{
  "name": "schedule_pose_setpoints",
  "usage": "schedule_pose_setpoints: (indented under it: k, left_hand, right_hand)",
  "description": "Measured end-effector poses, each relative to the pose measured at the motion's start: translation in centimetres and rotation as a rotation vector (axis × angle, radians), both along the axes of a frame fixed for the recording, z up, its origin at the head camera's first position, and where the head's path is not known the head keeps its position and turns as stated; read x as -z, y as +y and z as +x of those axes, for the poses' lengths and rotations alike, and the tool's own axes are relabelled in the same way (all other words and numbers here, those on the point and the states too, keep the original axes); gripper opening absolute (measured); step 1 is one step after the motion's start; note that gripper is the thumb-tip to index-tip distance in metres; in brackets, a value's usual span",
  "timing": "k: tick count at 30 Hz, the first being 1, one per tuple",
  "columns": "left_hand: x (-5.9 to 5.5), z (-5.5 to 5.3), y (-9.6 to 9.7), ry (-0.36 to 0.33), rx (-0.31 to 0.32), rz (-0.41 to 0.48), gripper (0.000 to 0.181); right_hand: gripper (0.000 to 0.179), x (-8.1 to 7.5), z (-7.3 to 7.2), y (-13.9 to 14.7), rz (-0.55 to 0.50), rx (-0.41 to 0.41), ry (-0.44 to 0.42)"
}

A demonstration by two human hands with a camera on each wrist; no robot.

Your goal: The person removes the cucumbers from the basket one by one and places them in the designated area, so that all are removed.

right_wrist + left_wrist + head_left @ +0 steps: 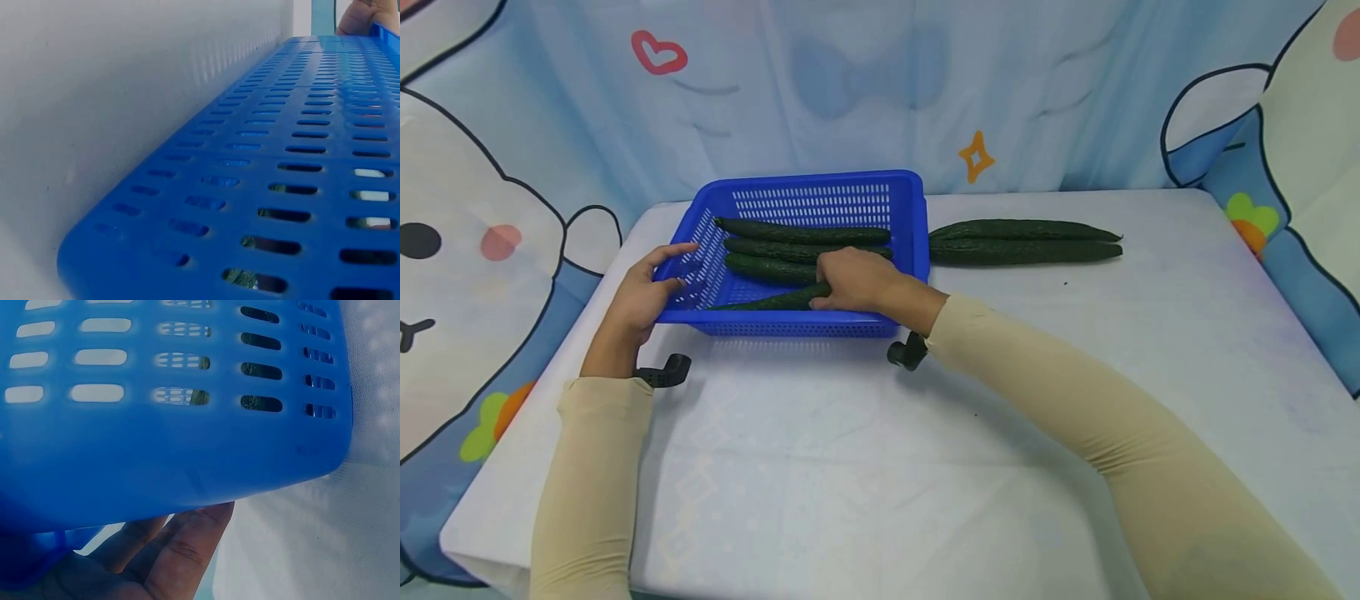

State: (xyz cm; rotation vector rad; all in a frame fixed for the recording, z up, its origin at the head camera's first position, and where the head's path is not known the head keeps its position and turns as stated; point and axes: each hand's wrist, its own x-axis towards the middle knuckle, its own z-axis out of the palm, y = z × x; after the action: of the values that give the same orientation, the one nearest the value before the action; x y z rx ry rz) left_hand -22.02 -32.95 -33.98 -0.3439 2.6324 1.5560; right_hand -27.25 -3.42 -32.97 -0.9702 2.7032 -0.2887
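A blue plastic basket (805, 325) with slotted walls stands on the table. My left hand (643, 292) grips its left end, with thumb and index finger at the rim; in the left wrist view, fingers (187, 550) show against the basket's edge. Reaching over the front rim, my right hand (857, 279) holds a dark green cucumber (775, 300) that lies along the front inside; the hand hides the cucumber's right end. Behind it, three more cucumbers (767, 268) lie side by side in the basket. The right wrist view mostly shows the slotted outer wall (250, 169).
To the right of the basket, two cucumbers (1026, 252) lie side by side on the white-covered table (880, 467). A light blue printed curtain (865, 92) hangs right behind the table. A black wrist mount (908, 352) sits under the right wrist, close to the basket's front.
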Motion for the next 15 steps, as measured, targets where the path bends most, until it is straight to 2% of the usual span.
schedule_pose_setpoints:
  k: [5,10,15]
  left_hand:
    - [0.00,0.02,0.05,0.011,-0.001,-0.004,0.057]
    - [0.00,0.05,0.09,0.019,-0.002,-0.009,0.058]
    - [-0.02,0.07,0.15,0.014,-0.005,-0.009,0.057]
  right_hand:
    - [0.049,0.04,0.17,0.01,-0.057,0.001,0.015]
    - [0.053,0.18,0.20,0.13,-0.136,0.007,-0.007]
    - [0.048,0.24,0.03,0.32,-0.177,-0.035,-0.015]
